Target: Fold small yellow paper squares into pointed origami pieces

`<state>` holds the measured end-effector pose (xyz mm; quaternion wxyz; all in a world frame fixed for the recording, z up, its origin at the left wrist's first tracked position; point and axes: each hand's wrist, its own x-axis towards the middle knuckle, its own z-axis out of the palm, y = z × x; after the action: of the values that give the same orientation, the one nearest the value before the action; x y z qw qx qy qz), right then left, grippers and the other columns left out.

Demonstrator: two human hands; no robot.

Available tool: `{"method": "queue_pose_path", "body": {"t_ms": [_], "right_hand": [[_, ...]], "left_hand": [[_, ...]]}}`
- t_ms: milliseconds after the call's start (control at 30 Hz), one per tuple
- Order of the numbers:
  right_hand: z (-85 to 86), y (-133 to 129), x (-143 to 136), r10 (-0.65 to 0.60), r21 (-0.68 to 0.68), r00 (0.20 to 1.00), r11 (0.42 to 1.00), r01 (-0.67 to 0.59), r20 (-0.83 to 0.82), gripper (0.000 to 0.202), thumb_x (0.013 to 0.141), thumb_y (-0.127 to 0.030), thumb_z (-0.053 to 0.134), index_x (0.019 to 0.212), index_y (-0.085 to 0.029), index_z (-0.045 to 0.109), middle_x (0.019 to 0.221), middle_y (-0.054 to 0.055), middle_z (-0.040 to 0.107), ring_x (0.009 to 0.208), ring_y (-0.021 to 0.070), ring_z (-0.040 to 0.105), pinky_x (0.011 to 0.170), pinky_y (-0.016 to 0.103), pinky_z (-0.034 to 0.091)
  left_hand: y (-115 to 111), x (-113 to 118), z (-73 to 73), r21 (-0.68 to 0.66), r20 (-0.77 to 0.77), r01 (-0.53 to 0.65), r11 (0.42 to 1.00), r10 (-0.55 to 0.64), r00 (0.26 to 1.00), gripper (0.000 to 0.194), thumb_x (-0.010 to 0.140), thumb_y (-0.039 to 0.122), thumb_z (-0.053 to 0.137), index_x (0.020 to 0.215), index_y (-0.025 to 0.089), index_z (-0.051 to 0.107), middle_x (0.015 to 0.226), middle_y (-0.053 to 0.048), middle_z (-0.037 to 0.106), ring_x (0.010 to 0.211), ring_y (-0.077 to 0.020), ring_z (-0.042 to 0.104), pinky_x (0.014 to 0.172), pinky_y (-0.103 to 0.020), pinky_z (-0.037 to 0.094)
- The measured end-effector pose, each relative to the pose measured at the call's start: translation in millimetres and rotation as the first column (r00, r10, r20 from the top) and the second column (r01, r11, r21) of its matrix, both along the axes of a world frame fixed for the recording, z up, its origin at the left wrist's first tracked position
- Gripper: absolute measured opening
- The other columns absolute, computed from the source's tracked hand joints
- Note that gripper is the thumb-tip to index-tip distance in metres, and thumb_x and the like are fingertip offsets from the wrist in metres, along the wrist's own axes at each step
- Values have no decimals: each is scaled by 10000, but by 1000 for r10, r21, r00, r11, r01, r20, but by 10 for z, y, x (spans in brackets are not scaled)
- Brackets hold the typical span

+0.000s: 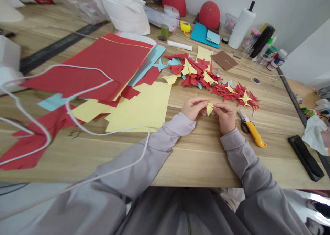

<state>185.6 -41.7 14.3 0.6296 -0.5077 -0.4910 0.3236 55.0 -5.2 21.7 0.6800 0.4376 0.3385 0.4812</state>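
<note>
Between my two hands is a small folded piece of yellow paper (209, 109), pointed at its lower end. My left hand (194, 108) pinches it from the left, and my right hand (226, 116) pinches it from the right. Both sets of fingertips partly hide the folds. Just beyond my hands lies a heap of folded red paper shapes (190, 80), with some yellow and blue ones among them. A second cluster of red paper stars (224, 91) lies to its right, with a yellow star (245, 98) on top.
Red sheets (103, 63), yellow sheets (144, 104) and blue paper lie at left, crossed by a white cable (87, 67). A yellow utility knife (255, 133) and scissors lie right of my hands, a black case (306, 157) farther right. Bottles (277, 60) stand along the back.
</note>
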Motion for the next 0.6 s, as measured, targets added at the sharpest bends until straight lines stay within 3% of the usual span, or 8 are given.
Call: {"method": "queue_pose_path", "body": {"t_ms": [200, 400, 600], "right_hand": [[0, -1, 5, -29, 3, 999, 1000, 28, 27, 43, 643, -200, 666, 685, -208, 671, 561, -30, 601, 485, 93, 504, 493, 241, 423], [50, -20, -27, 57, -67, 993, 996, -64, -100, 216, 632, -243, 684, 843, -210, 654, 650, -23, 621, 523, 88, 518, 528, 247, 442], [53, -10, -40, 64, -91, 996, 993, -70, -59, 152, 646, -300, 687, 736, -184, 647, 591, -30, 592, 504, 78, 500, 508, 230, 420]], "left_hand": [[-13, 33, -21, 55, -53, 0, 998, 3, 999, 353, 473, 278, 775, 757, 99, 666, 534, -5, 609, 451, -86, 533, 478, -234, 479], [21, 26, -60, 101, -63, -61, 993, 67, 996, 289, 481, 219, 755, 728, 105, 659, 536, 5, 601, 462, -79, 516, 493, -230, 449], [46, 20, -96, 150, -85, -84, 985, 97, 992, 261, 475, 222, 756, 688, 107, 657, 559, -5, 611, 481, -81, 515, 508, -229, 433]]}}
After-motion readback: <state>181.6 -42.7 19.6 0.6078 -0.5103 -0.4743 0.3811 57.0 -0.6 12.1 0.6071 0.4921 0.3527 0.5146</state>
